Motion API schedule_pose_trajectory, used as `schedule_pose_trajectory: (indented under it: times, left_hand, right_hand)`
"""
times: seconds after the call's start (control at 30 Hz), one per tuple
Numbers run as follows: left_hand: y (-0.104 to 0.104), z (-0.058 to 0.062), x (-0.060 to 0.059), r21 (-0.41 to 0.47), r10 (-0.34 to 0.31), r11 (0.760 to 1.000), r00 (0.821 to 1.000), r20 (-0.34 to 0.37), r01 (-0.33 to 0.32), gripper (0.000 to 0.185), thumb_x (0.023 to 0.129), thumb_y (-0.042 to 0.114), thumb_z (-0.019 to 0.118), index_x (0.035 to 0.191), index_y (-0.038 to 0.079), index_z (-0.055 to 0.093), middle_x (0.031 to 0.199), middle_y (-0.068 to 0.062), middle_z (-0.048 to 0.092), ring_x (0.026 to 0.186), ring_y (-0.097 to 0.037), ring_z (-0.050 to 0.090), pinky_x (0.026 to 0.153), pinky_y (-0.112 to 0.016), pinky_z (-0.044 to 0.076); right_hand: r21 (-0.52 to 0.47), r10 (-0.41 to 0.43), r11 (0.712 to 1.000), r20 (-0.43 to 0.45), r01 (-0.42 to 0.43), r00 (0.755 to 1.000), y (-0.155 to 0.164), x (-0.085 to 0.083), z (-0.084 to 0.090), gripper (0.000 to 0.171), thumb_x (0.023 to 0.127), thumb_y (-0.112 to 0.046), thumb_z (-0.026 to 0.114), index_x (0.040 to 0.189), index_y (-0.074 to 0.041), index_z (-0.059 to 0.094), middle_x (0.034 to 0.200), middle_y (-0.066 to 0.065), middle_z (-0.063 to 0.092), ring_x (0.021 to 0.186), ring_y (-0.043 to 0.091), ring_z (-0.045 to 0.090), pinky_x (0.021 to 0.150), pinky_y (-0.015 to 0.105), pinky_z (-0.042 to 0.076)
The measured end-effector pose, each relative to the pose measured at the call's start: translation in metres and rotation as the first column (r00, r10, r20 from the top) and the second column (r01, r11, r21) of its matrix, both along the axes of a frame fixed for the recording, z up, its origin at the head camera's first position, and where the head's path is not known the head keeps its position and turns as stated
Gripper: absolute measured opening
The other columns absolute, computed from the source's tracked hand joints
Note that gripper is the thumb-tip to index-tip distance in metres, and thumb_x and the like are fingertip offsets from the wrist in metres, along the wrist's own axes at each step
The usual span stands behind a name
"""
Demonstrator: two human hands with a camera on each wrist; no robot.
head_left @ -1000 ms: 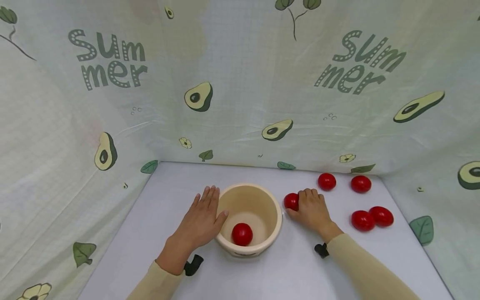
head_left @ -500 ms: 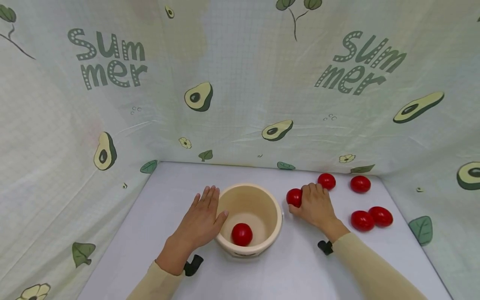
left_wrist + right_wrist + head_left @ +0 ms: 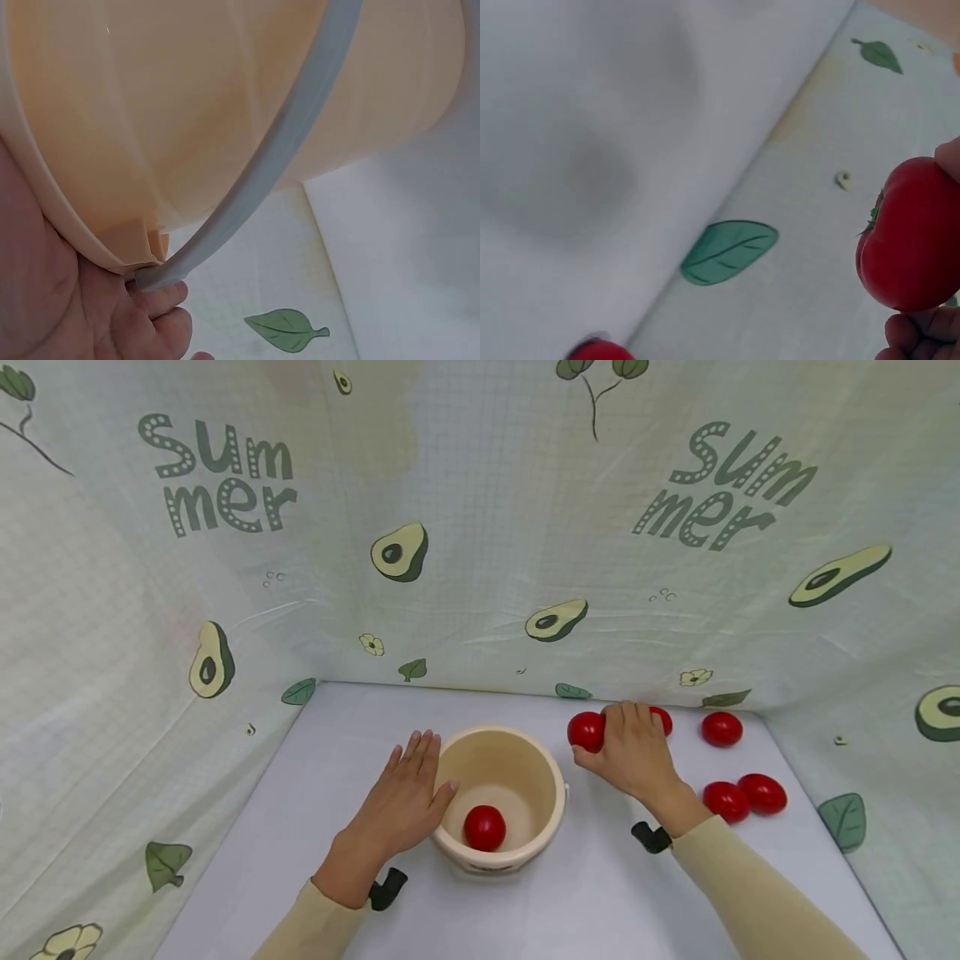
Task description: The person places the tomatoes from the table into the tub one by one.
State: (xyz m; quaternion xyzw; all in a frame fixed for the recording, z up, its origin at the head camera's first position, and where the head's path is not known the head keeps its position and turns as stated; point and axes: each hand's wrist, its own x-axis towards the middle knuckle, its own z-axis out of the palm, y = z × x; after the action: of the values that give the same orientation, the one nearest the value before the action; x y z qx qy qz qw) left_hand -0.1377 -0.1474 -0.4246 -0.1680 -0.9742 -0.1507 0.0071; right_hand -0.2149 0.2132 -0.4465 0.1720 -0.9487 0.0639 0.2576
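Note:
My right hand [image 3: 637, 756] grips a red tomato [image 3: 586, 732] between thumb and fingers, to the right of a cream bucket [image 3: 513, 756]. In the right wrist view the held tomato [image 3: 911, 236] shows its green stem end and hangs above the table. My left hand [image 3: 401, 797] rests against the bucket's left rim with fingers straight. Up close in the left wrist view, the palm [image 3: 49, 300] lies along the rim, near the joint of the grey handle [image 3: 262, 157]. Inside the bucket lies another tomato [image 3: 484, 828]. Partly hidden behind my right hand is a tomato [image 3: 662, 720].
One tomato [image 3: 722, 729] lies at the back right. Two more, a nearer tomato [image 3: 725, 802] and its neighbour [image 3: 762, 793], touch each other on the white table [image 3: 600, 893]. A printed cloth [image 3: 480, 560] stands behind and at both sides.
My right hand has lifted the tomato up and away from the table, first slightly right, then back left. The left hand and the bucket have stayed in place.

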Motion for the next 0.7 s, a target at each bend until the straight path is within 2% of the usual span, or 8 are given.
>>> schedule_pose_trajectory:
  times: [0.2, 0.33, 0.53, 0.7]
  left_hand:
    - [0.0, -0.001, -0.001, -0.008, -0.005, 1.0, 1.0, -0.007, 0.005, 0.075, 0.11, 0.041, 0.048, 0.163, -0.007, 0.027, 0.171, -0.024, 0.029, 0.162, -0.04, 0.02, 0.131, -0.058, 0.018]
    - [0.0, -0.001, -0.001, -0.013, -0.003, 1.0, 1.0, -0.007, 0.003, 0.075, 0.11, 0.041, 0.049, 0.163, -0.007, 0.026, 0.171, -0.024, 0.028, 0.162, -0.04, 0.019, 0.131, -0.058, 0.018]
    - [0.0, 0.0, -0.001, -0.02, 0.004, 1.0, 1.0, 0.006, -0.004, 0.075, 0.11, 0.042, 0.048, 0.164, -0.006, 0.026, 0.171, -0.023, 0.028, 0.163, -0.039, 0.018, 0.132, -0.057, 0.017]
    - [0.001, -0.001, -0.001, -0.02, 0.006, 1.0, 1.0, 0.002, -0.006, 0.075, 0.11, 0.042, 0.048, 0.164, -0.006, 0.026, 0.171, -0.024, 0.029, 0.162, -0.039, 0.019, 0.131, -0.057, 0.018]
  right_hand:
    - [-0.073, 0.074, 0.994, -0.077, -0.08, 0.994, -0.025, 0.008, 0.043, 0.067, 0.076, -0.047, 0.082, 0.109, 0.007, 0.059, 0.096, 0.024, 0.061, 0.089, 0.038, 0.053, 0.073, 0.051, 0.047]
    - [-0.084, 0.155, 0.983, -0.099, -0.163, 0.983, -0.05, 0.018, 0.062, 0.07, 0.076, -0.047, 0.084, 0.113, 0.006, 0.058, 0.1, 0.022, 0.061, 0.092, 0.037, 0.054, 0.076, 0.049, 0.047]
    - [-0.065, 0.275, 0.957, -0.096, -0.282, 0.957, -0.085, 0.032, 0.063, 0.064, 0.076, -0.048, 0.081, 0.109, 0.002, 0.059, 0.097, 0.015, 0.06, 0.092, 0.032, 0.053, 0.078, 0.044, 0.047]
    - [-0.033, 0.305, 0.951, -0.053, -0.307, 0.951, -0.103, 0.039, 0.051, 0.062, 0.077, -0.051, 0.08, 0.107, -0.001, 0.06, 0.097, 0.011, 0.06, 0.09, 0.027, 0.053, 0.074, 0.039, 0.047]
